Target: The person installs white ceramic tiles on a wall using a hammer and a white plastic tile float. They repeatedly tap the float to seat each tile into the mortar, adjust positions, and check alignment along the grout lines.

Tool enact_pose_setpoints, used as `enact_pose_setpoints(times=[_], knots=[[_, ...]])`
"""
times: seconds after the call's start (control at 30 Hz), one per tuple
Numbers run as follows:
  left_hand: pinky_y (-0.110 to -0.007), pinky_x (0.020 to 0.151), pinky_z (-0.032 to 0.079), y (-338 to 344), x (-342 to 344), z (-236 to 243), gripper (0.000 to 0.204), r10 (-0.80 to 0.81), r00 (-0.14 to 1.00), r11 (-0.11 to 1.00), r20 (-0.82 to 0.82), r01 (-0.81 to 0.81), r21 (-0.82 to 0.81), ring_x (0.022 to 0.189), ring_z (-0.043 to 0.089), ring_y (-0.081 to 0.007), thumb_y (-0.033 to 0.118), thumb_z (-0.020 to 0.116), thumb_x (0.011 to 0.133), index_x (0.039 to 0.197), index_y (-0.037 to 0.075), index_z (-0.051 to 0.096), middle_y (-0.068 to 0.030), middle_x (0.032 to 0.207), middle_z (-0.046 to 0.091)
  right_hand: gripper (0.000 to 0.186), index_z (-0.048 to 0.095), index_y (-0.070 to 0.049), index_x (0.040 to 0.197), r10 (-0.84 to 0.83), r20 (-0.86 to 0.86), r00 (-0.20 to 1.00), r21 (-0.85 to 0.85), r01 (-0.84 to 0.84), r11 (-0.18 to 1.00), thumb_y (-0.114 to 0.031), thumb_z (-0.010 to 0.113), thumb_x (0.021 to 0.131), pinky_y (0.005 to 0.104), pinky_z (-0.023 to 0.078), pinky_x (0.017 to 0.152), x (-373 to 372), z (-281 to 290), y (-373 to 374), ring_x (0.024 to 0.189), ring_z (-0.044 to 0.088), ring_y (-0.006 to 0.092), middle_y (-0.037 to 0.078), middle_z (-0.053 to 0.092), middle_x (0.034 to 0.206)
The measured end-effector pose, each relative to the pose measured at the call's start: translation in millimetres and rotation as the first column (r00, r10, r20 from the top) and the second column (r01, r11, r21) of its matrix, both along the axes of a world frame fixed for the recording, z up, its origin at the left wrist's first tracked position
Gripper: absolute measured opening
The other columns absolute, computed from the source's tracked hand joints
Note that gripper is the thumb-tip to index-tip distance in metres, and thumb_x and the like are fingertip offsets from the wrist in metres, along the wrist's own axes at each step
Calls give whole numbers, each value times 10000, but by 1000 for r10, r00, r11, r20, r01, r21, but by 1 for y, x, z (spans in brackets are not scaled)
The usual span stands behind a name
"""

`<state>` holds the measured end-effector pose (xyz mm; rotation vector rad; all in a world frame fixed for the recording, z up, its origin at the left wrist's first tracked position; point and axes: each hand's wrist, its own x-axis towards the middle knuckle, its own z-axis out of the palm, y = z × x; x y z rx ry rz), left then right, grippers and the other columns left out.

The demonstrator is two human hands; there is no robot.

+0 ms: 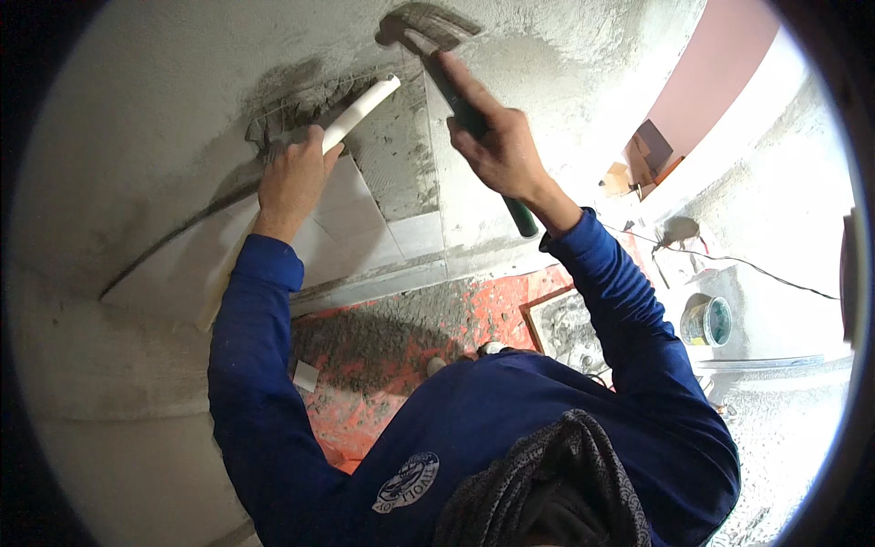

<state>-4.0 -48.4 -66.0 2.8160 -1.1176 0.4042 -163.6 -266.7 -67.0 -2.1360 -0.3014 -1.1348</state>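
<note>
My left hand (292,187) is closed around a long white pipe (363,111), whose upper end points to the upper right. The pipe's lower part runs back behind my left forearm. In my right hand (504,155) is a hammer (469,114) with a dark green handle, its index finger laid along the shaft. The blurred hammer head is raised in front of the wall, above and apart from the pipe's end. Near the pipe the grey plastered wall (547,55) has a rough broken patch (314,105). Pale tiles (342,223) cover the wall below it.
Mortar rubble (383,328) lies over a red floor covering (497,305) by my feet. To the right are a framed board (561,324) smeared with mortar, a bucket (707,322) and a thin black cable (756,266). Boxes (629,173) stand farther off.
</note>
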Motion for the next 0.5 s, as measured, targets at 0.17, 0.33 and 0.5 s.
enact_pose_setpoints(times=[0.17, 0.33, 0.5], knots=[[-505, 619, 542, 1, 8, 5, 352, -50, 998, 997, -45, 47, -54, 773, 686, -400, 368, 512, 978, 1003, 17, 537, -239, 786, 669, 778, 331, -240, 1479, 2, -173, 985, 18, 2, 1000, 28, 578, 792, 386, 558, 801, 6, -9, -1, 929, 685, 338, 189, 598, 1246], [-491, 649, 548, 1, 17, 15, 345, -66, 997, 997, 39, 64, 45, 778, 688, -381, 356, 519, 978, 1040, 18, 548, -217, 808, 675, 796, 317, -268, 1487, 11, 63, 998, 14, -12, 1000, 33, 564, 793, 371, 550, 800, 11, -13, -2, 942, 688, 317, 190, 596, 1260], [-484, 683, 560, 1, 14, 21, 389, -43, 999, 993, -12, 44, 106, 808, 696, -357, 381, 509, 976, 1120, 23, 553, -205, 856, 685, 773, 344, -242, 1479, -22, -443, 896, 175, 111, 978, 33, 567, 792, 358, 553, 770, 2, -1, -2, 907, 702, 283, 191, 645, 1171]])
